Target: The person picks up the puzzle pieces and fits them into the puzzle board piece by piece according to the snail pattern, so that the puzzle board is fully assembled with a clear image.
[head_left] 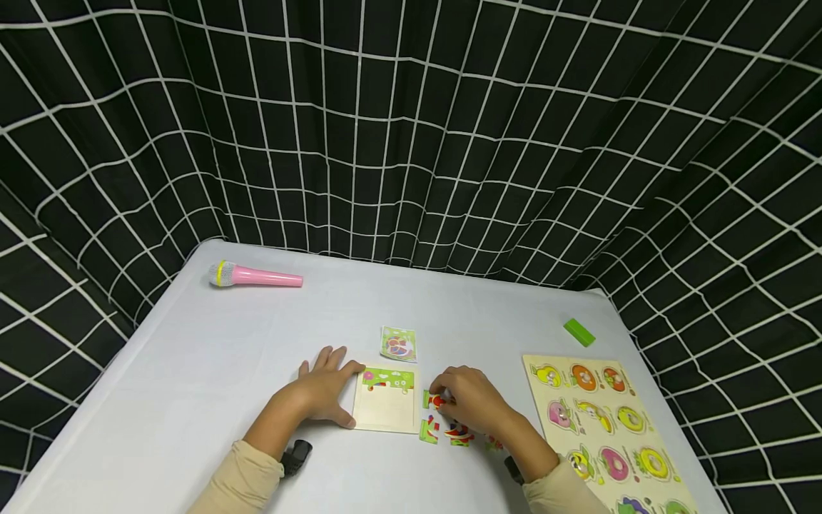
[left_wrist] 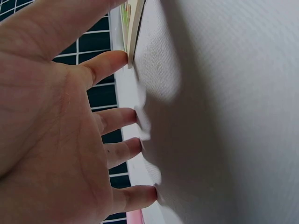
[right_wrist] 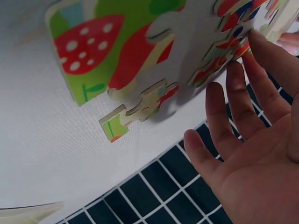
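My left hand (head_left: 323, 395) lies beside a square jigsaw tray (head_left: 385, 414), fingers spread. Its thumb and index fingertip touch the tray's left edge; the other fingertips rest on the table in the left wrist view. Fitted green pieces (head_left: 397, 378) run along the tray's top. To the tray's right, my right hand (head_left: 474, 401) pinches a red and green puzzle piece (head_left: 435, 400) between thumb and index finger, which partly hide it. Several loose pieces (head_left: 429, 430) lie around that hand. A spotted red-and-green piece (right_wrist: 88, 44) looms close in the right wrist view.
Just beyond the tray lies a small picture card (head_left: 398, 344). A wooden fruit puzzle board (head_left: 594, 410) covers the right side of the table, with a green block (head_left: 579, 333) behind it. At the back left is a pink toy microphone (head_left: 257, 275). Black gridded curtains surround the table.
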Demonstrator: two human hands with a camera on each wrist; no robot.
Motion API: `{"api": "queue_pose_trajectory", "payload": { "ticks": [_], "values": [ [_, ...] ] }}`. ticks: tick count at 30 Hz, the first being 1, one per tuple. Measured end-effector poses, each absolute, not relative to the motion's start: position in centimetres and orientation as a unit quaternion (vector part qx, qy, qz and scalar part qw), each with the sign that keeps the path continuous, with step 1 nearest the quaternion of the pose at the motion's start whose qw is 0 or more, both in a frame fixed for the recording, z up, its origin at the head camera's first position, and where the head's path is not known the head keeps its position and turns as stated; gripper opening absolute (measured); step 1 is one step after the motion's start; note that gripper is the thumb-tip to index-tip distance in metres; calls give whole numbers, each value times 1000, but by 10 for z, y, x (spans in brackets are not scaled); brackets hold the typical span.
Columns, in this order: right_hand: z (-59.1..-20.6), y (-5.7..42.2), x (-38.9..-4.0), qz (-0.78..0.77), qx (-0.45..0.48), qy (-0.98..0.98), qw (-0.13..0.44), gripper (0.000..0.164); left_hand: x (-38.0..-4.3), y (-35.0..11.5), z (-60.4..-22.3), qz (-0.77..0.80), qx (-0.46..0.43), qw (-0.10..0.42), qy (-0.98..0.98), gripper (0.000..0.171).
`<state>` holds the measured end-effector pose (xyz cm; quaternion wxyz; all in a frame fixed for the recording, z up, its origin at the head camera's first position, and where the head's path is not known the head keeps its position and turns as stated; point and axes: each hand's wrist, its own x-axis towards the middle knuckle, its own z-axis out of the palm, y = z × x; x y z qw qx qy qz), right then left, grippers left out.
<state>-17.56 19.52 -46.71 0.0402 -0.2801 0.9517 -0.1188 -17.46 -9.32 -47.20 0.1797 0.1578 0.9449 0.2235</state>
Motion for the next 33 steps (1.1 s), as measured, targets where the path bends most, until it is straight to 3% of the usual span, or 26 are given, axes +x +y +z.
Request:
{"api": "queue_pose_trajectory", "payload": {
  "ticks": [13,22,33],
  "values": [
    [-459,187,-179,-120,-293,948,25,26,-175,-95,-468,221,158,188,944,87],
    [-459,145,-181,-101,-377,921,3,25,-174,-94,-470,211,160,182,947,86],
    [-464,111,-179,-78,-376,923,18,24,-175,-93,-469,205,161,189,947,87]
  ]
}}
